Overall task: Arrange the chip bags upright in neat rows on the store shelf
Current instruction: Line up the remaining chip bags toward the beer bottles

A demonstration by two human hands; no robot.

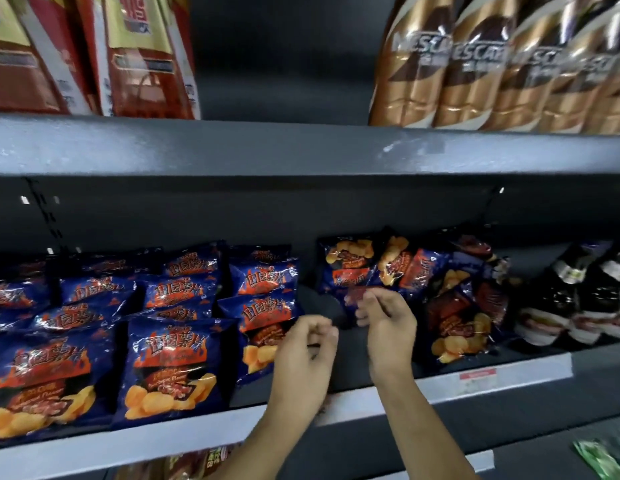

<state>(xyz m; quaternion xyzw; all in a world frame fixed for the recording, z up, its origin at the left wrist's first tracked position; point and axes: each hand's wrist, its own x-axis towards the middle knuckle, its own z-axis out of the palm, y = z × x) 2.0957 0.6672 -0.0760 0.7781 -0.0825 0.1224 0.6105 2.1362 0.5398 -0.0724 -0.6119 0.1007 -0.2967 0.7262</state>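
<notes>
Blue chip bags [170, 362] stand upright in rows on the left of the middle shelf [516, 375]. To the right, more of these bags lie in a jumbled pile [450, 306], tilted and overlapping. My left hand [305, 351] hovers with curled fingers just right of the front bag of the rightmost row [263, 323], over the dark gap, and holds nothing that I can see. My right hand [384, 320] reaches into the pile's left side. Its thumb and fingers pinch the lower edge of a tilted bag [350, 271]. Motion blur softens both hands.
Dark bottles [578, 296] stand at the right end of the same shelf. On the shelf above are red boxes [139, 57] at left and brown coffee bottles [474, 74] at right. A dark gap [315, 296] separates the rows from the pile. Packages show on the shelf below.
</notes>
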